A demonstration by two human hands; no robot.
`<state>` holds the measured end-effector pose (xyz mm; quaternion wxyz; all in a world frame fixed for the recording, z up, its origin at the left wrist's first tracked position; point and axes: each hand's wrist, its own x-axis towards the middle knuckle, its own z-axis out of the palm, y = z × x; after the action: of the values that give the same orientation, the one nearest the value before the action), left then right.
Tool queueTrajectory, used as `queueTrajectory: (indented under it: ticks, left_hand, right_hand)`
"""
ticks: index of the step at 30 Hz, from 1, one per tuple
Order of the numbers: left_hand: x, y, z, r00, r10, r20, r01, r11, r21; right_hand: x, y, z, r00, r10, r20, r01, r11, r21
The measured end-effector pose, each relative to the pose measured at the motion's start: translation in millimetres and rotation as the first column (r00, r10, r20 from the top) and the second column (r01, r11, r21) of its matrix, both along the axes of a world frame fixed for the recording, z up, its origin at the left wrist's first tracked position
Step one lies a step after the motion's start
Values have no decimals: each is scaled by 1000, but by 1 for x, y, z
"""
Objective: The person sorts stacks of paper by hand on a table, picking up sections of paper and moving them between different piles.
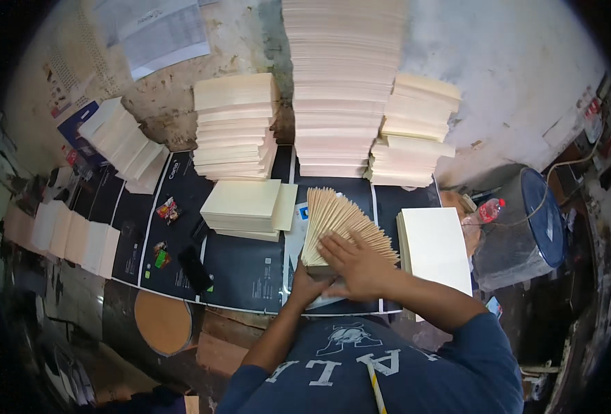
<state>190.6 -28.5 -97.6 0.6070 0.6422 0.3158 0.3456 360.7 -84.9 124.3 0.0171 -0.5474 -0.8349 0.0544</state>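
A stack of cream folded paper sections [340, 221] is fanned out on the dark table covering in front of me, its many edges spread toward the right. My left hand [307, 284] grips its near left corner, with some of the fingers hidden. Across the near part of the fan lies my right hand [354, 263], palm down with its fingers stretched out. To the left sits a squared pile of cream sheets [240, 207]. On the right, close to my right forearm, is a pile topped by a white sheet [435, 248].
Tall paper stacks [343, 90] line the wall, with lower stacks [236, 124] beside them. More paper piles [71, 238] stand at the far left. A black phone [195, 269] and small snack packets [168, 210] lie left. A plastic bottle [488, 209] and a drum [526, 228] are at right.
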Motion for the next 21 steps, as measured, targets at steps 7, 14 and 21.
queueTrajectory:
  ticks: [7,14,21]
  left_hand:
    - [4,-13,27,992,90,-89,-98,992,-85]
    - [4,-20,6,992,51,-115,-71,982,-173]
    - [12,-25,39,993,93,-79,-104,984,-145]
  right_hand:
    - [75,-66,-44,-5,-495,-869,585,703,-404]
    - [43,-74,-163,-542,-376,-751,442,633,-636]
    - [85,-4,-143,-462,-579,-672,58,736,-674]
